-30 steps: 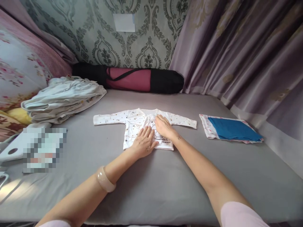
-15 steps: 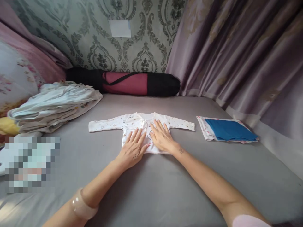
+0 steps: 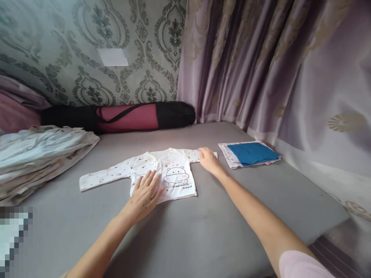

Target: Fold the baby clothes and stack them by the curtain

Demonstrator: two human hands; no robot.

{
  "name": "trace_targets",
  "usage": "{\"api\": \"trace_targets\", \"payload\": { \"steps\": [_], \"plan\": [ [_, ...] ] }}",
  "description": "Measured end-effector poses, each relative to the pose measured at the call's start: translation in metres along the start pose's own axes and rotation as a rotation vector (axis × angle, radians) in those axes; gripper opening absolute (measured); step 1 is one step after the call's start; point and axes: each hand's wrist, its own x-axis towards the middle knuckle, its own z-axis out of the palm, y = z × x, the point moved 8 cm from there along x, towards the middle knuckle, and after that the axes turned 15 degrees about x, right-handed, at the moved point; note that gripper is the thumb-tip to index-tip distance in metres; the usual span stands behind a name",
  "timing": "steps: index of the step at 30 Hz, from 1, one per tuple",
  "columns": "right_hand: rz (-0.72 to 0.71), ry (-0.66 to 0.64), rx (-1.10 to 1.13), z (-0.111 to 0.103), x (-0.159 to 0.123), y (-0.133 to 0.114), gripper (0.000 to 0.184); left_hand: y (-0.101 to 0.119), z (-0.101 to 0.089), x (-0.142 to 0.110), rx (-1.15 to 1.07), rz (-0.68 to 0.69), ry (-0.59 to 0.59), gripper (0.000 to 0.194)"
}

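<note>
A small white baby shirt (image 3: 176,166) lies spread on the grey sheet, with a cartoon animal and lettering on its front and small prints on the sleeves. My left hand (image 3: 147,193) rests on the lower left part of the shirt, fingers stretched out and apart. Out at the right sleeve is my right hand (image 3: 209,160), its fingers curled and closed on the cloth near the cuff. The fingertips are partly hidden behind the hand. The left sleeve extends straight out, untouched.
A folded blue cloth (image 3: 252,153) lies on a folded printed cloth (image 3: 232,160) to the right. Piled clothes (image 3: 43,154) sit at the left. A black and maroon long bag (image 3: 130,117) lies along the wall, and a purple curtain (image 3: 237,69) hangs at the right.
My right hand has moved from the shirt's front out to the right sleeve and closed there. My left hand stays on the shirt's left part. The view has turned right.
</note>
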Motion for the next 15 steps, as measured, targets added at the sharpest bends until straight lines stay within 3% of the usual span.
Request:
{"api": "trace_targets", "payload": {
  "steps": [1,4,9,12,15],
  "plan": [
    [0.122,0.032,-0.057,-0.015,0.006,0.020,0.041,0.001,-0.005,0.009,-0.021,0.000,0.043,0.056],
    [0.280,0.053,-0.107,-0.040,0.015,0.059,0.035,0.014,-0.012,0.051,-0.108,0.038,0.117,0.047],
    [0.398,0.021,-0.024,-0.043,0.029,0.089,0.029,0.053,0.006,0.130,-0.220,0.051,0.041,0.045],
    [0.402,0.053,0.098,-0.041,0.039,0.095,0.022,0.072,0.019,0.153,-0.188,0.032,0.058,0.046],
    [0.379,0.177,0.222,-0.042,0.043,0.097,0.023,0.082,0.031,0.155,-0.102,0.002,0.026,0.045]
  ]
}}
